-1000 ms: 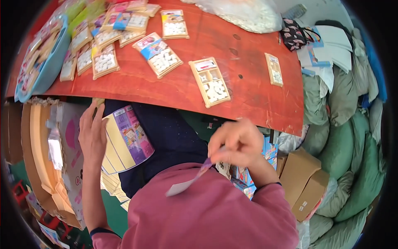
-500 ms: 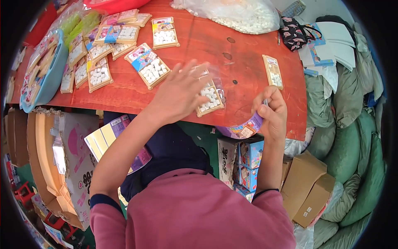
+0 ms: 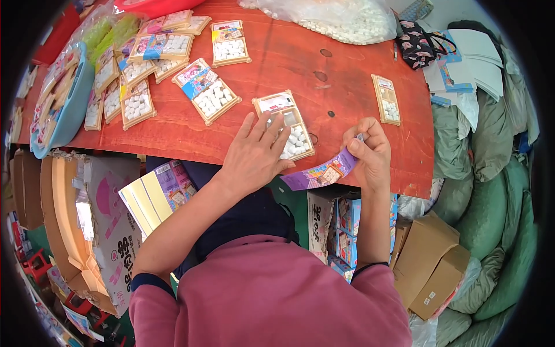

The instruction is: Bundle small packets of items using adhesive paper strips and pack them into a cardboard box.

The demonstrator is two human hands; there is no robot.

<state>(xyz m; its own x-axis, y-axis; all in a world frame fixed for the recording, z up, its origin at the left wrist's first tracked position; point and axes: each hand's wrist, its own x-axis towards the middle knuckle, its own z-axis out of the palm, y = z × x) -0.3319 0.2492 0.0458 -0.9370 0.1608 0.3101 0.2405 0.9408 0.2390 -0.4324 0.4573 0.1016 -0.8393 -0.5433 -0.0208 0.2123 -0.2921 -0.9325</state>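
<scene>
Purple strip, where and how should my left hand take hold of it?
Probably pinch the purple strip by its left end, coming from the left: that end sticks out toward the left hand, while the right hand holds the other. Thin and curved, it should suit thumb and finger on both faces.

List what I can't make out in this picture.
All in the head view:
Tray: lower left side, hidden by the left hand.
Strip: held end, partly hidden by the right hand.
Sheet: part hidden by the left arm.
Red basin: cut off by the top edge.
</scene>
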